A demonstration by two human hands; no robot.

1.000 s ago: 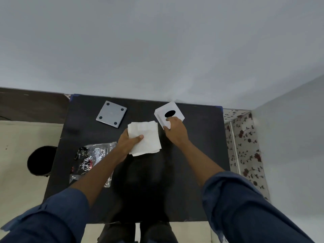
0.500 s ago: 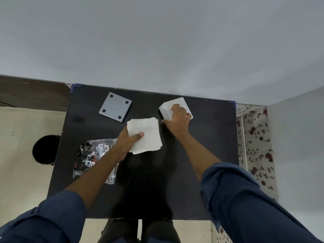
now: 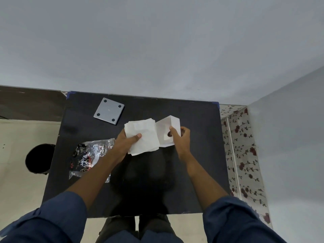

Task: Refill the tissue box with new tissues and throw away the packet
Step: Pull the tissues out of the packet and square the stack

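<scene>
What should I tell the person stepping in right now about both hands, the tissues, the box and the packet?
Left hand grips the stack of tissues, thumb on top.
Right hand holds the white tissue box, tipped on its side beside the stack, a finger at its round hole.
The empty packet lies on the black table, left of the arms; the grey base plate sits at the far edge.
Done: tissues are out of the packet, box is open.
Left: load the tissues, close the box with the plate, bin the packet, probably in the black bin on the floor.
</scene>
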